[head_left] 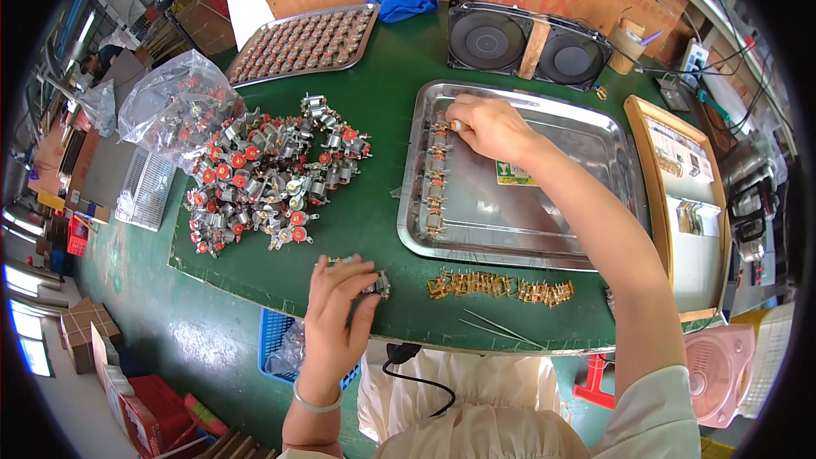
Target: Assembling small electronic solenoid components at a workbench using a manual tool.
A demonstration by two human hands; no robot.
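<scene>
My right hand [493, 129] reaches over a shiny metal tray [552, 212], thumb and fingers pinched on a small silver motor-like part [457, 125]. That part is at the upper end of a row of similar parts [435, 187] along the tray's left side. Near the table's front edge, my left hand [340, 306] is curled low over the surface, with another small motor-like part [380, 286] between thumb and forefinger. More metal shows past its fingertips, mostly hidden. To the left lies a big heap of these parts [263, 170], many with red ends.
Small brass-coloured brackets [501, 286] lie in a line before the tray, near thin metal rods [501, 329]. A filled tray [306, 42], a plastic bag of parts [178, 106] and two black fans [527, 42] stand farther back. A wooden-framed box [680, 204] borders the right.
</scene>
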